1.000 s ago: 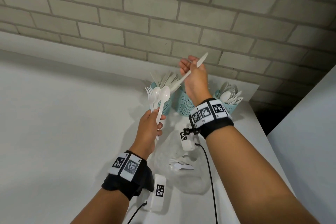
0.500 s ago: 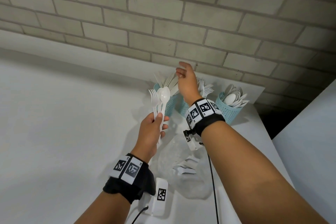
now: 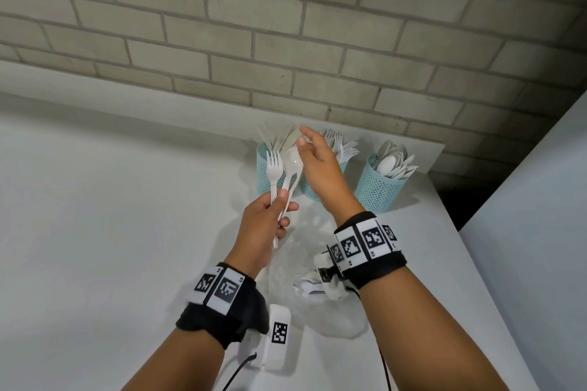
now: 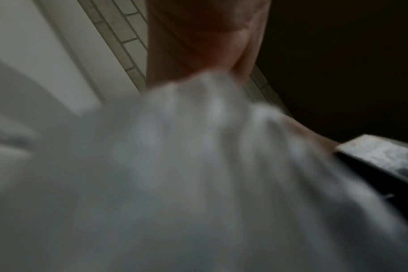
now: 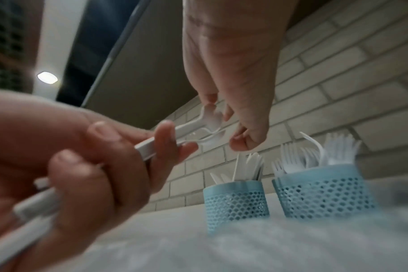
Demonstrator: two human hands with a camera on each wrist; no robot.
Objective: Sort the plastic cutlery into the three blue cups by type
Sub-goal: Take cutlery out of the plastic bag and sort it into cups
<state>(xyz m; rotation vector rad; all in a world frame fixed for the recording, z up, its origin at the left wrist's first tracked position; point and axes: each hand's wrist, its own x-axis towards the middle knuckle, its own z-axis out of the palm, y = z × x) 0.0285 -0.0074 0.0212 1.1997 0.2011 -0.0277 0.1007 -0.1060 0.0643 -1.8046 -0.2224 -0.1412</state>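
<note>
Cutlery fills your left hand (image 3: 259, 225) at the centre of the head view: a white plastic fork (image 3: 273, 168) and a white spoon (image 3: 291, 168), heads up, handles clamped together by your curled fingers and thumb. Just right of them, your right hand (image 3: 320, 168) reaches in with fingers loosely spread; in the right wrist view its fingertips (image 5: 238, 145) hover at the spoon's bowl, and you cannot tell whether they touch it. Behind, along the table's (image 3: 95, 232) far edge, stand three pale blue mesh cups in a row: the knife cup (image 3: 265, 178), the fork cup (image 3: 313, 192) partly hidden by your right hand, and the spoon cup (image 3: 378, 187) at the right.
</note>
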